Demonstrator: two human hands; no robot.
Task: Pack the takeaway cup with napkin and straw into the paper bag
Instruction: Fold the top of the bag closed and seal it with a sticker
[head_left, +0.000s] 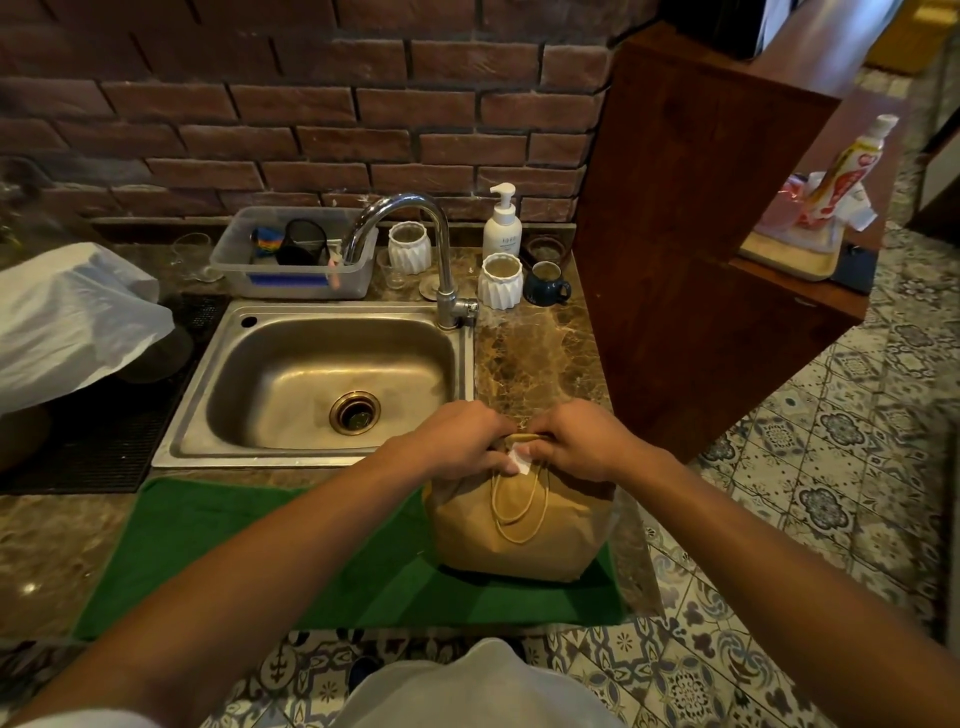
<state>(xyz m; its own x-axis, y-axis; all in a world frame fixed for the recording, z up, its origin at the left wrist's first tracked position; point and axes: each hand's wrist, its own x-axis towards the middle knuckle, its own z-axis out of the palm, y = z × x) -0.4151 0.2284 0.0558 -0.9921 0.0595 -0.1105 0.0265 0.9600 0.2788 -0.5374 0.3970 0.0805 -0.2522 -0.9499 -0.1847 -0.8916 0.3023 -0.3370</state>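
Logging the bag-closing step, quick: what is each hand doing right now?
Left hand: gripping the top of the paper bag.
Right hand: gripping the bag's top from the other side.

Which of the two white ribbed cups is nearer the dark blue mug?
The front white ribbed cup, right of the tap base, sits directly left of the dark blue mug. The other white ribbed cup stands farther back, behind the tap.

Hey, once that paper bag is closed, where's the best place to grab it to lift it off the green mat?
Probably by the cord handles, coming from the near side: they hang loose down the front face of the paper bag, looped and free of both hands. The left hand and right hand pinch the folded top, so that grip is taken.
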